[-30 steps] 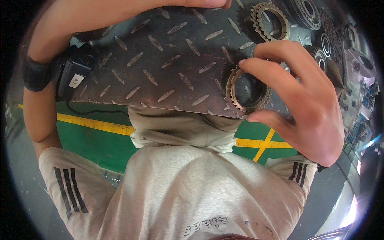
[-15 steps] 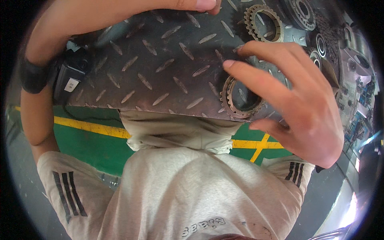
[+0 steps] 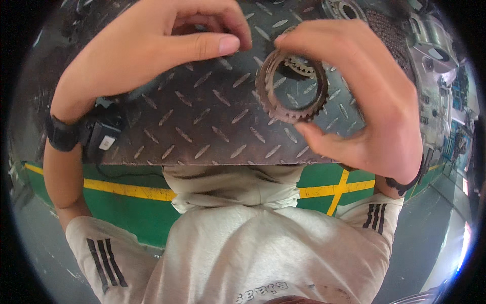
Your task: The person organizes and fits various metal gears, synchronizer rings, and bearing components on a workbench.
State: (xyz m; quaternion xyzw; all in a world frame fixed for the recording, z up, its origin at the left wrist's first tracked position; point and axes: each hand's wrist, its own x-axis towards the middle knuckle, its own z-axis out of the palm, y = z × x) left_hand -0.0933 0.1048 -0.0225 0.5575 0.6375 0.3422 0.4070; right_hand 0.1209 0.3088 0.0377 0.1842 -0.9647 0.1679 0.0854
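My right hand point(image 3: 364, 96) grips a toothed metal ring point(image 3: 266, 93) between forefinger and thumb, over the dark tread plate. Part of a second toothed ring point(image 3: 298, 65) shows inside and behind it. My left hand point(image 3: 152, 48) hovers above the plate to the left of the rings, fingers loosely bent and a little apart from the thumb, with nothing visible in them. Some of its fingertips are hidden.
A black boxy device point(image 3: 104, 129) with a cable sits at the plate's left end, by my left wrist. Round bearing-like parts point(image 3: 348, 10) lie at the back right, beside a dark chain-like mat point(image 3: 387, 33). A cast metal housing point(image 3: 433, 48) stands beyond the right end.
My right hand has gripped the nearer ring and moved it up and left, toward the other ring. My left hand has shifted right and down, showing more of its fingers.
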